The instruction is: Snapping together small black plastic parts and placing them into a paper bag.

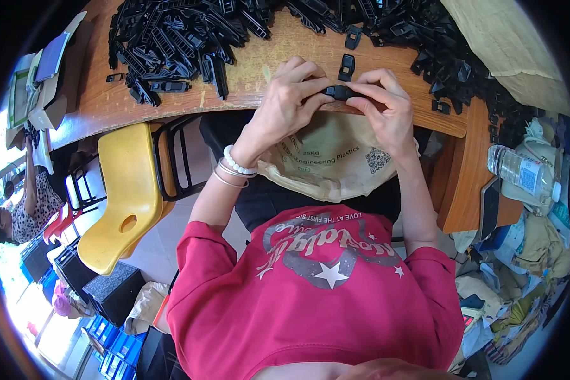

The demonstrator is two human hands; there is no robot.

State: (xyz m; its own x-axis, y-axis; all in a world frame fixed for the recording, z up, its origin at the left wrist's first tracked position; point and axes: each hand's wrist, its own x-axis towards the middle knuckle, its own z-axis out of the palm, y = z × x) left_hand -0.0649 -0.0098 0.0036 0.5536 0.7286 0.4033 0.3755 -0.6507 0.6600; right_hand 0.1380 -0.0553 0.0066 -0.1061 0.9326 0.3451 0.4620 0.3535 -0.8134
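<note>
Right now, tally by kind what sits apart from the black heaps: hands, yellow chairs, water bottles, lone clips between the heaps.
Hands, left hand and right hand, both on one small black plastic clip: 2
Yellow plastic chair: 1
Clear plastic water bottle: 1
Lone black clips on the wooden table, e.g.: 2
Total: 6

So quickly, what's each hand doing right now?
Left hand: closed on the small black plastic part.
Right hand: closed on the same part's other end.
</note>
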